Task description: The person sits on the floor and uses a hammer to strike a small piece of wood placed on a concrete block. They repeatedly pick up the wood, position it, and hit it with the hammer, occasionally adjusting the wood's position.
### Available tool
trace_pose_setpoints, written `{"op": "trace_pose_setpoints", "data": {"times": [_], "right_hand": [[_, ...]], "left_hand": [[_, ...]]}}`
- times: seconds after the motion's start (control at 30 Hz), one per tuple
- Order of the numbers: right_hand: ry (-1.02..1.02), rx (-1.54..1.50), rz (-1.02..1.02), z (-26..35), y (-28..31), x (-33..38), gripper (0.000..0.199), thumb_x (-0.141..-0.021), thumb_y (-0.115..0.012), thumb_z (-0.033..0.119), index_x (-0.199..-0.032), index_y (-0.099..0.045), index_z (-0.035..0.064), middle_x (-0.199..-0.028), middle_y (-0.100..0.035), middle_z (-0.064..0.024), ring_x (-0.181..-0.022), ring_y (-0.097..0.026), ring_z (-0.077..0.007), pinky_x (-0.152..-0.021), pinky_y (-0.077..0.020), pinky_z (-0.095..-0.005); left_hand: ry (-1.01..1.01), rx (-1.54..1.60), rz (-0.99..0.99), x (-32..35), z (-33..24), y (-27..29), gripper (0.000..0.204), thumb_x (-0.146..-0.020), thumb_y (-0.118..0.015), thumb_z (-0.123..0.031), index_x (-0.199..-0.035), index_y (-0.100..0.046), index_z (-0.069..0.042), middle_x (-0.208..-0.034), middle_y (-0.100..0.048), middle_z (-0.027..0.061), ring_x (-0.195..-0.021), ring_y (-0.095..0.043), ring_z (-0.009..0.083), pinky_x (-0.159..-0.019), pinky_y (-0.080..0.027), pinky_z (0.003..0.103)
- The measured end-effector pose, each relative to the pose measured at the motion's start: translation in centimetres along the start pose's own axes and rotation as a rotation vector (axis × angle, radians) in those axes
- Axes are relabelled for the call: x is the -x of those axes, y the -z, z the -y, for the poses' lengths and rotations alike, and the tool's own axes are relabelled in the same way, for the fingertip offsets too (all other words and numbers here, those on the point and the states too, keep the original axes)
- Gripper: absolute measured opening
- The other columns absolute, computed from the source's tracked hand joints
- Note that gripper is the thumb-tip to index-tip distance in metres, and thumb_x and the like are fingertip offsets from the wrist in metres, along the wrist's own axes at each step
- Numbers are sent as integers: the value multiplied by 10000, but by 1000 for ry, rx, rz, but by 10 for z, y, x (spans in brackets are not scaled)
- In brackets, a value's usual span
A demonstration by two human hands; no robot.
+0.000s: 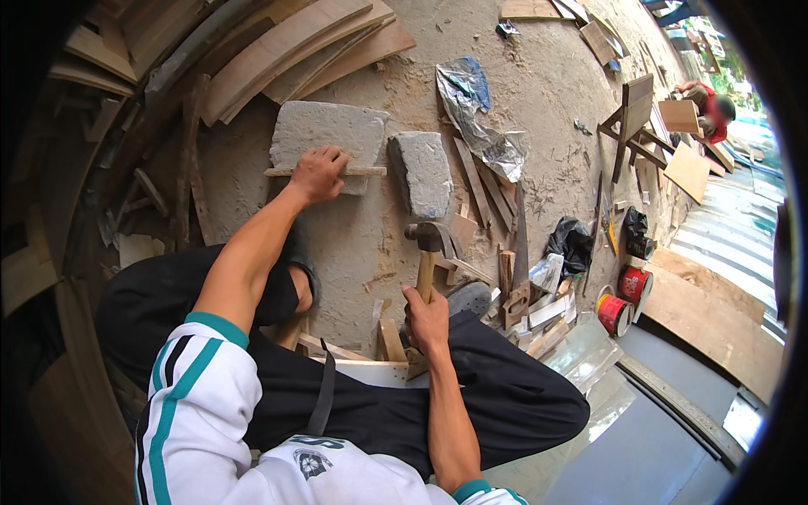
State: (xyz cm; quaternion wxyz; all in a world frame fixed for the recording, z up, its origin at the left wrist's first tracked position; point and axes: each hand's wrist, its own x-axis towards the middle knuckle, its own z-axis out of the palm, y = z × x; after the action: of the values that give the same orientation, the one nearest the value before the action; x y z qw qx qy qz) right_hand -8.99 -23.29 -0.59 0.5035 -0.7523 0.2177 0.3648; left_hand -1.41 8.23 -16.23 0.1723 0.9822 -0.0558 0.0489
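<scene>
My left hand [318, 174] is closed over a thin wooden strip [366, 171], which lies along the near edge of a pale, rough concrete block [324, 126]. Its fingertips are partly hidden by the hand itself. Wrapped round the wooden handle of a claw hammer [427, 246] is my right hand [427, 318]. The hammer's dark metal head points away from me and shows just short of a second, narrower grey block [422, 175]. Hammer and strip are well apart.
Curved boards [295, 50] are stacked at the far left. A handsaw [519, 278], wood offcuts and a black plastic bag [570, 244] lie to the right, near red tins [615, 313]. A wooden chair [631, 118] and a person in red [715, 114] are farther right.
</scene>
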Motion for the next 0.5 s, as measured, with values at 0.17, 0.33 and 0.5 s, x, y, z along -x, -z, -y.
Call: {"op": "trace_pose_setpoints", "data": {"times": [0.17, 0.33, 0.5], "right_hand": [[250, 201, -55, -4, -11, -43, 295, -910, -646, 221, -718, -490, 60, -524, -461, 16, -386, -424, -91, -362, -330, -277], [424, 322, -177, 19, -43, -66, 304, -888, -667, 239, -733, -540, 10, -555, -496, -12, -475, -456, -112, -457, -380, -313], [487, 399, -251, 15, -60, -87, 262, -850, -674, 247, -804, -606, -2, -589, -518, -188, -518, -512, -267, -561, -443, -397]], "left_hand": [[196, -8, -264, -25, -3, -22, 420, -820, -618, -323, -1186, -568, -123, -1236, -531, 99, -1229, -463, 269, -1063, -299, 473], [492, -73, -270, -38, -2, -58, 520, -886, -541, -377, -1350, -482, -150, -1456, -380, 112, -1423, -242, 306, -1161, -100, 559], [499, -47, -185, -42, -8, -49, 586, -895, -515, -399, -1419, -425, -154, -1525, -291, 124, -1458, -168, 324, -1166, -54, 588]]}}
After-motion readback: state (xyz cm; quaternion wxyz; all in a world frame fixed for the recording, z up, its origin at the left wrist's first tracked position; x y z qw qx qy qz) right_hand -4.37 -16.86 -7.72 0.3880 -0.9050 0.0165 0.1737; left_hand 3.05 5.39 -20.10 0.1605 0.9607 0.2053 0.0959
